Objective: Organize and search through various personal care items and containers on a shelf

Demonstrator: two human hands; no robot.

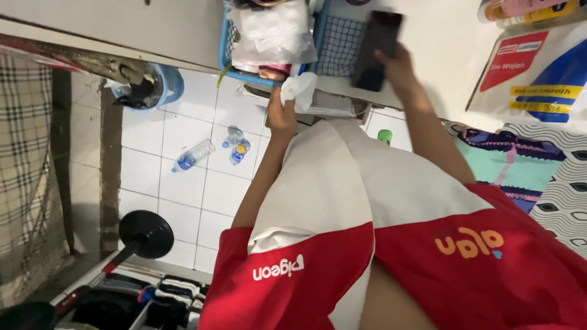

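Observation:
My left hand (pixel 281 115) is closed around a crumpled white tissue (pixel 299 90), just below the front edge of a blue basket (pixel 225 56). My right hand (pixel 396 66) reaches farther out and grips a dark flat phone-like object (pixel 376 49) over a pale tabletop (pixel 440 43). It lies beside a blue-and-white checked cloth (pixel 340 44). A red and white garment (pixel 342 208) covers my forearms and body at the bottom of the view.
The blue basket holds white plastic bags (pixel 272 33) and cloths. Several plastic bottles (pixel 193 155) lie on the white tiled floor near a blue bucket (pixel 160 87). A black round-headed tool (pixel 145 234) leans at lower left. Tissue packs (pixel 538 67) and patterned bedding (pixel 550 177) are at right.

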